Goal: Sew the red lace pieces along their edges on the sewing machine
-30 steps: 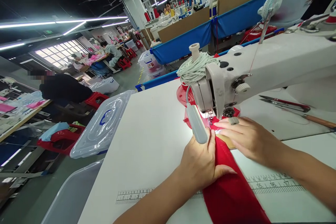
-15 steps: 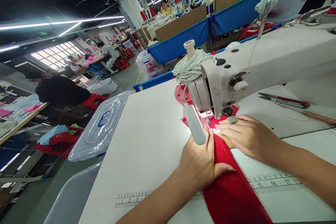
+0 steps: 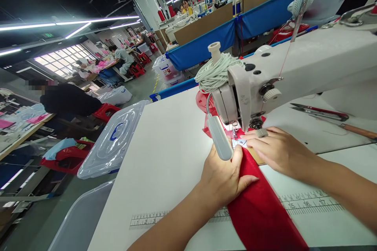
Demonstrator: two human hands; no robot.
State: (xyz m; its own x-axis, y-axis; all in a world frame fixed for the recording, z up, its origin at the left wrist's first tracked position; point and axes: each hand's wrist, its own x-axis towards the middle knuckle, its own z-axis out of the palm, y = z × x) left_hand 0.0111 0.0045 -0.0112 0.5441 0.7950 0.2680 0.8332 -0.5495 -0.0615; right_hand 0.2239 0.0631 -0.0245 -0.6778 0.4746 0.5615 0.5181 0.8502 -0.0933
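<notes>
A long strip of red fabric runs from the table's front edge up toward the presser foot of a white sewing machine. My left hand lies on the strip's left side just in front of the foot, thumb spread across the cloth. A grey lamp head hides part of its fingers. Stretched out flat, the fingers of my right hand rest right of the foot, beside a tan guide piece. Their tips are partly behind a machine knob. More red cloth lies behind the needle.
Thread snips and a wooden-handled tool lie under the machine arm. A ruler scale crosses the white tabletop. Left of it stands a lidded clear bin. Nearby a person in dark clothing sits at another table.
The red fabric's end and my left fingertips sit slightly nearer to me, baring more of the white plate by the foot. My left thumb has shifted a little left. The view has moved slightly.
</notes>
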